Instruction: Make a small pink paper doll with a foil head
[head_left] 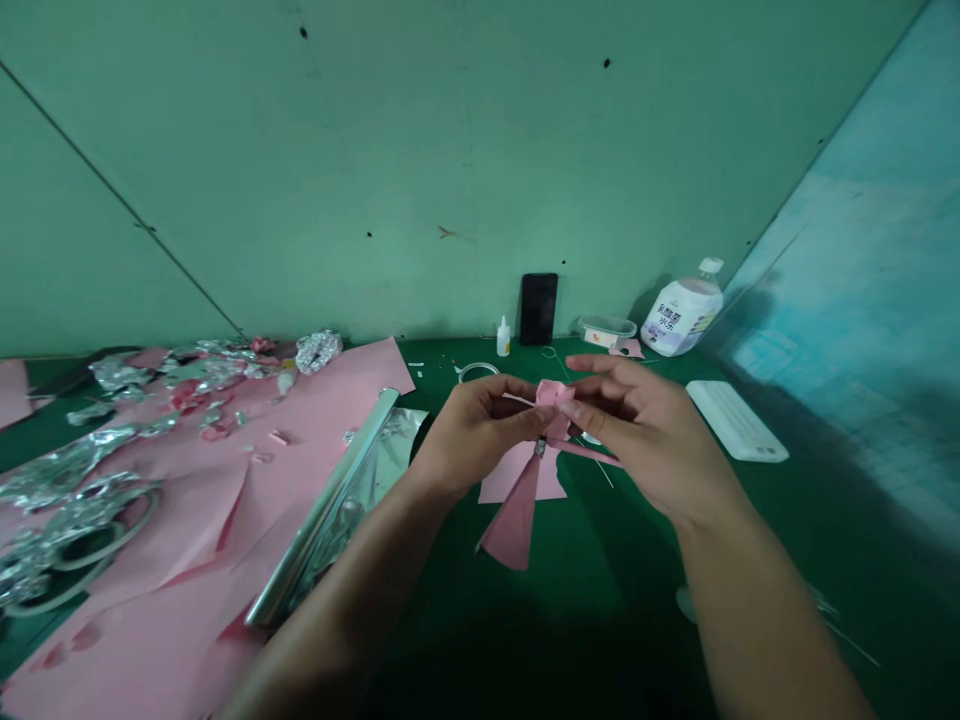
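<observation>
A pink paper craft piece (513,525) is held up between my two hands, just above the green table. Its crumpled upper part is pinched by the thumb and fingers of my left hand (480,425). From the other side, my right hand (649,425) grips the same upper part with thumb and fingers, its index finger raised. A cone-like pink flap hangs below a small silvery joint, and a thin pink strip sticks out towards the right palm. A flat pink paper piece (553,484) lies on the table behind it.
Pink sheets (300,415) with crumpled foil (319,350) cover the left side, beside a foil roll (322,510). Along the wall stand a small glue bottle (503,338), a black phone (538,310), a plastic tub (606,331) and a large bottle (682,310). A white case (736,420) lies at right.
</observation>
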